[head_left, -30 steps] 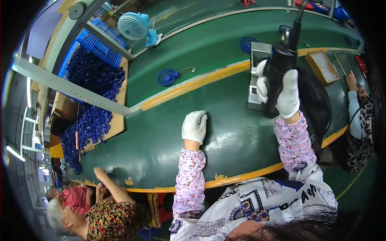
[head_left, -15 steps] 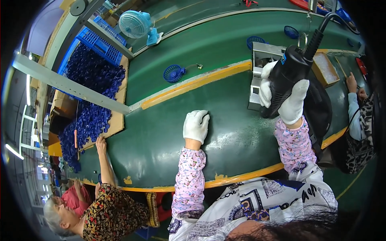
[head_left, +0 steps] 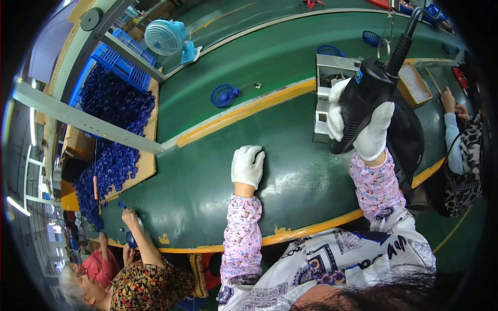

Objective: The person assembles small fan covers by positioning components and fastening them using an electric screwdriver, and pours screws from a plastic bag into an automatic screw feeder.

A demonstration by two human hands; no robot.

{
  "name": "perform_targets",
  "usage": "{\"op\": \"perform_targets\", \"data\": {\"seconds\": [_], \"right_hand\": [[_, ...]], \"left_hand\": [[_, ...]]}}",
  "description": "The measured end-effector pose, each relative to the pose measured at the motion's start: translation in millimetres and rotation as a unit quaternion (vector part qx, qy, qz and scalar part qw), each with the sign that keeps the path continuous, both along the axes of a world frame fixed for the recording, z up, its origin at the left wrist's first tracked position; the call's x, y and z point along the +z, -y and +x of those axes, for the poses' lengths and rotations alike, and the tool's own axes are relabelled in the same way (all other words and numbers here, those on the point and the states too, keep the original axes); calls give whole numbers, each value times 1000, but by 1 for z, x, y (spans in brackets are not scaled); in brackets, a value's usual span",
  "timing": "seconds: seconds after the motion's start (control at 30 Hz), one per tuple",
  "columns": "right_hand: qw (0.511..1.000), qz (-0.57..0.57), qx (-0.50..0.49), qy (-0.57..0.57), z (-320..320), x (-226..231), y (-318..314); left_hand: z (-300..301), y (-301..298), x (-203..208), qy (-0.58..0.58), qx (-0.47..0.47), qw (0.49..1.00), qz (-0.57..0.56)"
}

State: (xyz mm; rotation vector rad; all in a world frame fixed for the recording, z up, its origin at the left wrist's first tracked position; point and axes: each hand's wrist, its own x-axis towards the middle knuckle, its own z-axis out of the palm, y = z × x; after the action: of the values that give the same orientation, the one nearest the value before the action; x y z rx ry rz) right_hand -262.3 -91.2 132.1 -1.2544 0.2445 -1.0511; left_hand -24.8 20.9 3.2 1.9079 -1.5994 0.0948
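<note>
Tool [head_left: 369, 85], black, grasped in right hand [head_left: 375, 130], metal fixture [head_left: 322, 106] to left, left hand [head_left: 247, 168] curled on tabletop [head_left: 303, 194], can't tell if gripping

A long, smooth-topped dark-green workbench [head_left: 202, 192] is curving across the view, its near edge bearing a chipped yellow-orange border strip [head_left: 311, 228]. Behind it, a broad green belt-like surface [head_left: 280, 59] is running alongside, with a thin grey rail [head_left: 259, 26] bounding its far side. At left, a pale grey metal beam [head_left: 88, 118] is slanting down toward the bench's back edge. Farther left, a straight white tube lamp [head_left: 18, 206] is glowing. Pale glare is spreading over the benchtop. At lower right, dark-green floor [head_left: 438, 225] is showing.
</note>
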Motion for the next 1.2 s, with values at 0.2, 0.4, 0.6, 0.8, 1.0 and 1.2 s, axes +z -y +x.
{"op": "perform_targets", "data": {"seconds": [0.2,0.4,0.6,0.8,1.0,1.2], "right_hand": [[1000,-7,-2,-2,-1,2,-1],[1000,-9,-6,0,-3,1,-1],[1000,-15,-3,2,-5,4,-4],[996,53,26,70,-3,1,-8],[991,13,55,122,-1,-6,0],[990,1,77,116,-5,1,-2]], "left_hand": [[-2,-2,4,-2,5,999,38],[-9,3,12,8,20,996,90],[-10,3,13,49,0,993,110],[-8,3,5,-6,-60,997,46],[0,5,1,-16,-78,996,34],[-8,6,4,7,-21,999,35]]}}
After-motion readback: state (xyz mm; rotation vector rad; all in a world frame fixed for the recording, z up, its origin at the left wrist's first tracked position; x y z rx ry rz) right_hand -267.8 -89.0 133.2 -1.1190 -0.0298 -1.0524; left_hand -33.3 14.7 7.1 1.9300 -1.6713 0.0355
